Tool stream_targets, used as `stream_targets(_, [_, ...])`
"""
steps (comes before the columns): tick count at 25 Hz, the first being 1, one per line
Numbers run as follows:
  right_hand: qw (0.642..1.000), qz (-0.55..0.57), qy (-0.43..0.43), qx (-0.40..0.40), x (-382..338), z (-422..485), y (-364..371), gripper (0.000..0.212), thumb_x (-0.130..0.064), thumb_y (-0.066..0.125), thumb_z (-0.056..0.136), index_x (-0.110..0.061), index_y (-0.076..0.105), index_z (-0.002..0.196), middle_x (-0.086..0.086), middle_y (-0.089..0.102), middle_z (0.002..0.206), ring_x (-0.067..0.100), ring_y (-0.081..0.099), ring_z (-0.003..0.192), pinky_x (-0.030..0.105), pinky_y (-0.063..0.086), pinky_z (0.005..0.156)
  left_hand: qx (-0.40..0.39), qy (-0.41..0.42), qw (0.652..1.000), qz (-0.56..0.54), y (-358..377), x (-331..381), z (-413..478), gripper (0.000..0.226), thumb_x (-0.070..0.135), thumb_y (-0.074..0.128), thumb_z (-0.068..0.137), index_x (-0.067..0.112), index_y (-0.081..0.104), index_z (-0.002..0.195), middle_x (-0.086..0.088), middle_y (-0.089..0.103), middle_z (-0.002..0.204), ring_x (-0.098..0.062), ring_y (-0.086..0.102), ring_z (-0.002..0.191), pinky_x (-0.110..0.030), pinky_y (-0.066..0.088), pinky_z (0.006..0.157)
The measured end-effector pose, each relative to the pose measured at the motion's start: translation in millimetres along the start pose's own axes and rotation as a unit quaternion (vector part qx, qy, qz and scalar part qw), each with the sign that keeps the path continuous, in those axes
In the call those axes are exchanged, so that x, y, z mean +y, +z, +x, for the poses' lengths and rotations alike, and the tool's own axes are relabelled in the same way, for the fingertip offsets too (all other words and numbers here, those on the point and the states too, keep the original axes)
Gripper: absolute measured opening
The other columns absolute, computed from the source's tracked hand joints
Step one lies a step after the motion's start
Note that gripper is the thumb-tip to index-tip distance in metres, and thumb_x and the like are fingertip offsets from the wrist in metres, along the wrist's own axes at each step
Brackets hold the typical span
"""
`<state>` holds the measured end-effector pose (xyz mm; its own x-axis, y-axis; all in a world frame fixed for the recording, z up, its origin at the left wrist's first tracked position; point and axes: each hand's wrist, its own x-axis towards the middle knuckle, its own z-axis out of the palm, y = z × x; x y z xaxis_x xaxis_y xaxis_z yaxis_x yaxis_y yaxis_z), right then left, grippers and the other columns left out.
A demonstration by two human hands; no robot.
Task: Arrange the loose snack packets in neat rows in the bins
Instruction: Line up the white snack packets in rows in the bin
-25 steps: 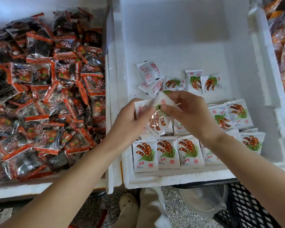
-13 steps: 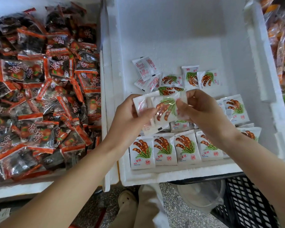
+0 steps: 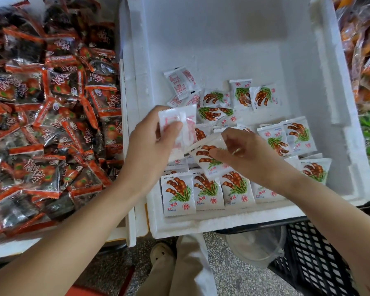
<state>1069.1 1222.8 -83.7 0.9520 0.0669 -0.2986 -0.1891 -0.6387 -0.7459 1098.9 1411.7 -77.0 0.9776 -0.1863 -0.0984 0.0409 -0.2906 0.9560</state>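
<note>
We've drawn our hands apart: right hand (image 3: 241,154) pinches one white tamarind-print plastic packet (image 3: 203,155) over the white foam bin's (image 3: 201,228) near-edge row (image 3: 208,194), left hand (image 3: 152,146) grips a second packet (image 3: 179,122).

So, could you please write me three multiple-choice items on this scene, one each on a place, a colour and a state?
1. Where does the pile of red-and-black packets lie relative to the white foam bin?
A to its left; B to its right; C inside it.
2. What is the ground colour of the front-row packets?
A green; B white; C black.
3. What is the left hand doing?
A resting flat on the rim; B hanging empty; C gripping a packet.
Answers:
1 A, the pile lies past the bin's left wall.
2 B, the wrappers are white, with brown pods and green leaves.
3 C, its thumb and fingers pinch a white packet printed in red.
</note>
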Motion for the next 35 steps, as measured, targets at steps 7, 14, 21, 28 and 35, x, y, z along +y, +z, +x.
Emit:
stream_targets(7, [0.99,-0.106,0.011,-0.088,3,-13,22,0.012,-0.03,0.05,0.095,-0.018,0.053,0.096,-0.009,0.06,0.085,0.008,0.062,0.076,0.018,0.052,0.068,0.003,-0.011,1.0,-0.014,-3,0,2,0.018,0.013,0.055,0.097,0.03,0.056,0.092,0.005,0.066,0.083,-0.001,0.062,0.074,-0.015,0.049,0.065])
stream_targets(14, [0.991,-0.124,0.028,-0.031,10,-18,32,0.012,-0.018,0.046,0.096,-0.012,0.056,0.097,-0.003,0.062,0.086,0.013,0.061,0.075,0.023,0.05,0.068,-0.001,-0.038,0.999,-0.006,7,-1,0,0.015,0.016,0.055,0.098,0.018,0.06,0.111,-0.006,0.067,0.084,-0.015,0.061,0.072,-0.025,0.051,0.067])
stream_targets(21, [0.994,-0.107,-0.01,0.0,14,-21,28,0.02,-0.018,0.055,0.093,-0.02,0.047,0.111,-0.01,0.053,0.104,0.001,0.055,0.08,0.018,0.049,0.077,-0.025,-0.064,0.997,-0.039,17,-1,-8,0.009,0.012,0.058,0.096,0.021,0.058,0.095,-0.007,0.069,0.089,-0.021,0.068,0.084,-0.035,0.057,0.074])
stream_targets(28, [0.965,0.25,0.081,0.026,-7,-25,0,0.017,-0.017,0.068,0.085,-0.015,0.06,0.099,0.012,0.066,0.098,0.02,0.068,0.078,0.027,0.058,0.067,-0.115,-0.052,0.991,-0.04,39,-3,-15,0.013,0.01,0.054,0.097,0.02,0.056,0.106,0.011,0.065,0.097,-0.001,0.065,0.081,-0.012,0.049,0.063])
stream_targets(35, [0.929,0.318,0.148,0.119,0,-19,-17,0.009,-0.007,0.056,0.091,-0.006,0.062,0.097,0.008,0.066,0.084,0.008,0.067,0.066,0.016,0.052,0.056,-0.214,-0.077,0.973,0.047,53,14,-28,0.033,0.045,0.061,0.088,0.035,0.051,0.118,0.023,0.054,0.118,0.005,0.059,0.103,-0.02,0.047,0.087])
